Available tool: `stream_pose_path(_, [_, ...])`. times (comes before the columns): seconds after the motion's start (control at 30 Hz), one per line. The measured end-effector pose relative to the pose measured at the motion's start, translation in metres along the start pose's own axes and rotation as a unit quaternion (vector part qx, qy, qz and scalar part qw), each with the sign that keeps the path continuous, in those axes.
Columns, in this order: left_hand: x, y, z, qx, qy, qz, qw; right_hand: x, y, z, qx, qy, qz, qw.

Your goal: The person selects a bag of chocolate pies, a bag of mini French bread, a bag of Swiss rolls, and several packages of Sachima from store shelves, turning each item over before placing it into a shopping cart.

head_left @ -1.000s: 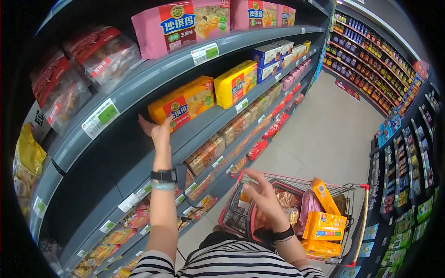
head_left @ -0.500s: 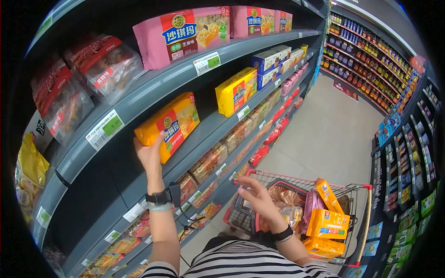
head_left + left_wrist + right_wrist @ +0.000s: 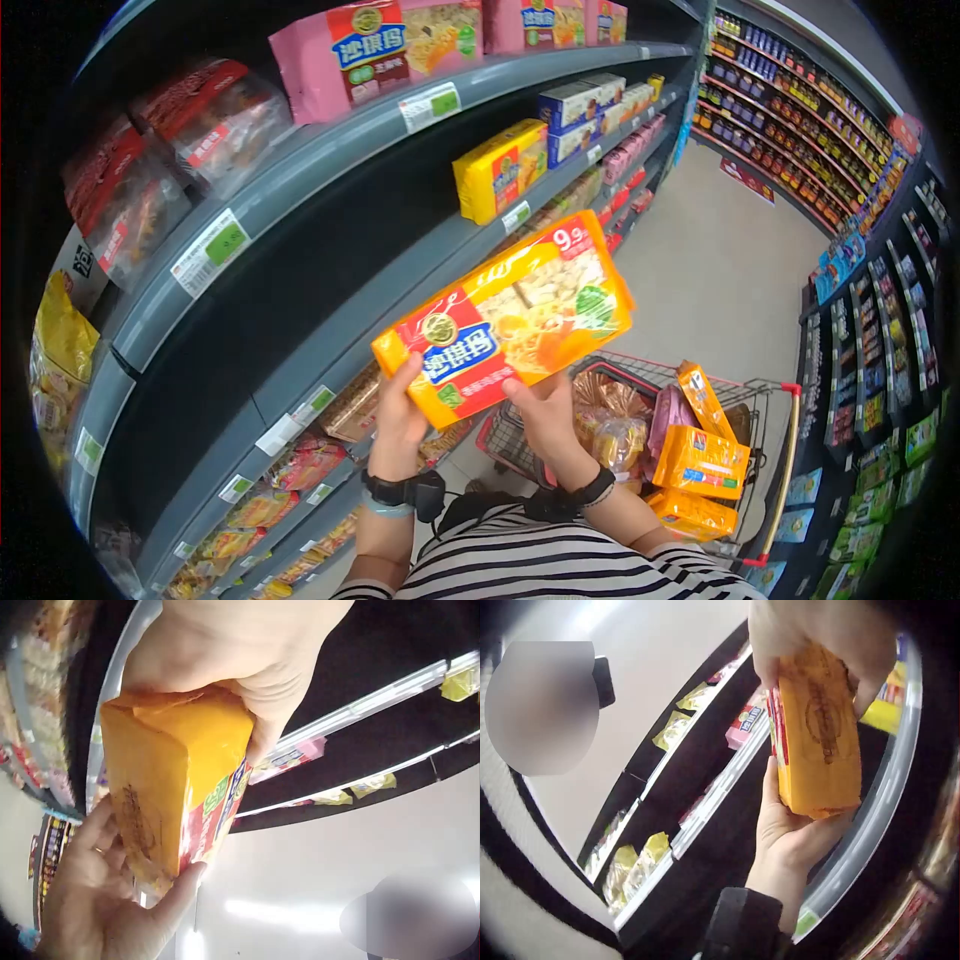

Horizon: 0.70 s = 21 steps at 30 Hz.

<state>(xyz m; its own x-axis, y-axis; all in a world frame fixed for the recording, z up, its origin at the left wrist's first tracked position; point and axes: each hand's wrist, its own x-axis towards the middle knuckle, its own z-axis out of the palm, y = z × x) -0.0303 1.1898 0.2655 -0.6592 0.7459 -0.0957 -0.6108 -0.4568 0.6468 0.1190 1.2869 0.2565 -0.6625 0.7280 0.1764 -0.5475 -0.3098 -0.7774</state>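
Both hands hold an orange pack of sachima (image 3: 510,320), tilted with its printed front facing up, in front of the shelves. My left hand (image 3: 398,418) grips its left end, thumb over the front. The right hand (image 3: 546,428) holds the lower edge further right, its thumb on the front near the red panel. In the left wrist view the left hand (image 3: 232,645) wraps one end of the pack, and the right hand (image 3: 105,900) supports the other. The right wrist view shows the plain orange underside of the pack, stamped with dark print.
A shopping cart (image 3: 776,480) stands at the lower right, carrying orange packs (image 3: 704,460), a pink pack and bagged bread (image 3: 618,440). On the shelf are a yellow pack (image 3: 500,170) and blue boxes (image 3: 570,140); pink packs (image 3: 375,50) sit above. The aisle floor (image 3: 690,260) runs ahead.
The left hand has taken the orange pack off the shelf and brought it right, nearer the body. The right hand has come up from over the cart and taken hold of it too.
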Motion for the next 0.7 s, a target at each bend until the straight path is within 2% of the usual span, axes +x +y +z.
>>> stream_pose_path(0.03, [-0.002,-0.011,0.008,-0.006,-0.006,-0.03,1.0,-0.001,-0.004,-0.003,-0.023,0.067,-0.049,0.996])
stream_pose_path(0.07, [-0.004,-0.018,0.019,0.01,-0.037,-0.051,0.998,-0.007,-0.018,-0.001,-0.019,0.109,-0.06,0.992])
stream_pose_path(0.1, [-0.005,-0.024,0.029,0.026,-0.068,-0.071,0.995,-0.01,-0.023,-0.007,-0.022,0.116,-0.064,0.991])
stream_pose_path(0.13, [-0.003,-0.032,0.037,0.048,-0.111,-0.102,0.987,-0.015,-0.027,-0.012,-0.042,0.144,-0.11,0.983])
stream_pose_path(0.17, [-0.006,-0.043,0.047,0.054,-0.11,-0.087,0.989,-0.02,-0.031,-0.019,-0.063,0.171,-0.156,0.971])
stream_pose_path(0.2, [-0.011,-0.046,0.057,0.061,-0.126,-0.137,0.981,-0.026,-0.037,-0.028,-0.066,0.177,-0.159,0.969])
stream_pose_path(0.23, [-0.017,-0.049,0.066,0.069,-0.141,-0.188,0.97,-0.033,-0.044,-0.041,-0.215,0.133,-0.162,0.954])
stream_pose_path(0.27, [-0.021,-0.054,0.075,0.068,-0.143,-0.195,0.968,-0.041,-0.05,-0.053,-0.358,0.087,-0.158,0.916])
stream_pose_path(0.3, [-0.023,-0.06,0.084,-0.021,-0.199,-0.203,0.959,-0.048,-0.054,-0.061,-0.492,0.038,-0.148,0.857])
stream_pose_path(0.33, [-0.026,-0.066,0.09,-0.11,-0.251,-0.209,0.939,-0.042,-0.066,-0.052,-0.481,0.07,-0.278,0.829])
stream_pose_path(0.37, [-0.029,-0.077,0.082,-0.111,-0.251,-0.215,0.937,-0.035,-0.081,-0.04,-0.461,0.099,-0.403,0.784])
stream_pose_path(0.43, [-0.035,-0.097,0.061,-0.006,-0.237,-0.096,0.967,-0.048,-0.099,-0.044,-0.641,0.002,-0.358,0.679])
stream_pose_path(0.47, [-0.038,-0.1,0.056,0.334,-0.281,0.059,0.898,-0.056,-0.105,-0.041,-0.643,0.005,-0.354,0.679])
stream_pose_path(0.53, [-0.038,-0.108,0.045,0.371,-0.281,0.059,0.883,-0.067,-0.113,-0.035,-0.671,-0.068,-0.328,0.661])
stream_pose_path(0.57, [-0.034,-0.117,0.038,0.407,-0.281,0.064,0.867,-0.069,-0.117,-0.04,-0.671,-0.065,-0.328,0.662])
stream_pose_path(0.6, [-0.029,-0.134,0.027,0.234,-0.251,-0.004,0.939,-0.073,-0.123,-0.046,-0.635,-0.083,-0.329,0.693])
stream_pose_path(0.63, [-0.029,-0.139,0.027,0.233,-0.251,-0.007,0.94,-0.078,-0.129,-0.053,-0.598,-0.102,-0.33,0.723])
stream_pose_path(0.67, [-0.027,-0.141,0.028,0.236,-0.258,-0.012,0.937,-0.083,-0.133,-0.06,-0.597,-0.068,-0.364,0.712])
stream_pose_path(0.7, [-0.025,-0.144,0.026,0.238,-0.265,-0.016,0.934,-0.087,-0.134,-0.069,-0.597,-0.069,-0.363,0.712])
